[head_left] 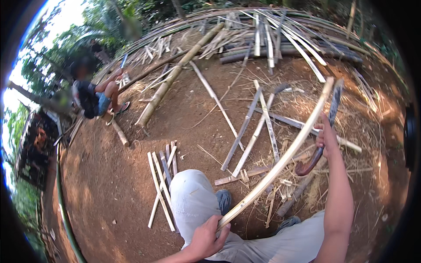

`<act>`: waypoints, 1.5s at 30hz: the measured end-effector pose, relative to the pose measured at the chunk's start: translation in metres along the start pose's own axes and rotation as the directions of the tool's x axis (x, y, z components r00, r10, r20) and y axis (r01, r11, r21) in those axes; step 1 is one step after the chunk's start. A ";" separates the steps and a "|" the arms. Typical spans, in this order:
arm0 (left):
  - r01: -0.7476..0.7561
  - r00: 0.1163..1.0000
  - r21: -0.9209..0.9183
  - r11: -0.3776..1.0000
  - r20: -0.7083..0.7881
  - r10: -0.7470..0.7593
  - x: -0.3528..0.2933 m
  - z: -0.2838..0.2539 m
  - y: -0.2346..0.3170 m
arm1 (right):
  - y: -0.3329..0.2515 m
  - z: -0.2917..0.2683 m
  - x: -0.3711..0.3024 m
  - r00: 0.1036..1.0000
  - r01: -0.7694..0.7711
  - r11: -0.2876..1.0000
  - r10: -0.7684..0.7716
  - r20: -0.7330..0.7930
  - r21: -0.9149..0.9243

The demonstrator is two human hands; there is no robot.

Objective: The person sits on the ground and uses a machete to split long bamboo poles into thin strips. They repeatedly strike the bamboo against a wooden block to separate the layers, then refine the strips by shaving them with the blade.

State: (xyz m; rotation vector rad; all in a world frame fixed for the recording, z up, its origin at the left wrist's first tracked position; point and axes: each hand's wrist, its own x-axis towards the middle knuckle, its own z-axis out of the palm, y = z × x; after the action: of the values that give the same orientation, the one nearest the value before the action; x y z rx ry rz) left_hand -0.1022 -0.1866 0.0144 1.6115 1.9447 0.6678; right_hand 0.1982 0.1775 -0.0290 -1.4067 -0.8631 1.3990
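Note:
My left hand (207, 238) grips the near end of a long, pale split bamboo strip (280, 165) above my lap. The strip slants up and away to the right. My right hand (327, 136) is closed round a machete (336, 100), with its dark blade pointing up and its curved brown handle hanging below the fist. Close by, the strip's far end runs just left of the blade; I cannot tell whether they touch. Beneath the strip, bamboo scraps and shavings (287, 186) lie on the ground, by a short log (294, 199).
Several split bamboo pieces (158, 188) lie left of my knee, with more slats (242, 127) ahead. Beyond them are a thick bamboo pole (180, 72) and a large bamboo pile (289, 50). Another person (98, 93) sits low at the left. A green pole (63, 210) runs along the left side.

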 end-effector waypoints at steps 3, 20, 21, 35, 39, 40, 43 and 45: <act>0.034 0.996 -0.110 0.993 0.092 -0.024 0.032 0.023 0.000 | -0.018 0.032 -0.047 0.974 -0.155 0.908 0.075 0.214 0.388; 0.372 0.795 -0.750 0.547 0.562 0.230 0.085 0.051 0.012 | -0.017 0.052 -0.102 0.989 0.138 0.989 -0.141 0.044 0.049; 0.378 0.805 -0.750 0.543 0.556 0.208 0.092 0.048 0.017 | -0.015 0.052 -0.104 0.984 0.177 0.984 -0.177 0.026 0.001; -0.041 0.951 -0.746 0.665 0.175 0.255 0.186 0.042 0.079 | 0.011 0.084 -0.162 0.571 0.751 0.125 -0.616 0.542 -0.649; -0.210 0.903 -0.644 0.736 0.162 0.398 0.186 0.068 0.058 | 0.027 0.073 -0.155 0.624 0.704 0.068 -0.534 0.570 -0.707; -0.198 0.904 -0.580 0.790 0.203 0.375 0.181 0.057 0.064 | 0.025 0.071 -0.154 0.616 0.699 0.041 -0.541 0.572 -0.714; -0.382 0.895 -0.552 0.741 -0.022 0.446 0.183 0.082 0.060 | 0.022 0.071 -0.149 0.551 0.745 0.042 -0.601 0.579 -0.666; -0.314 0.915 -0.526 0.790 0.055 0.400 0.182 0.080 0.059 | 0.033 0.067 -0.137 0.590 0.732 0.084 -0.575 0.567 -0.676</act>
State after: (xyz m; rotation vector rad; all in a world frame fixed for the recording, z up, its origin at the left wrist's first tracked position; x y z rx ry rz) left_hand -0.0339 0.0063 -0.0212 1.6300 1.2014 1.0596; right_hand 0.1139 0.0475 -0.0098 -1.2285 -2.2548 0.1977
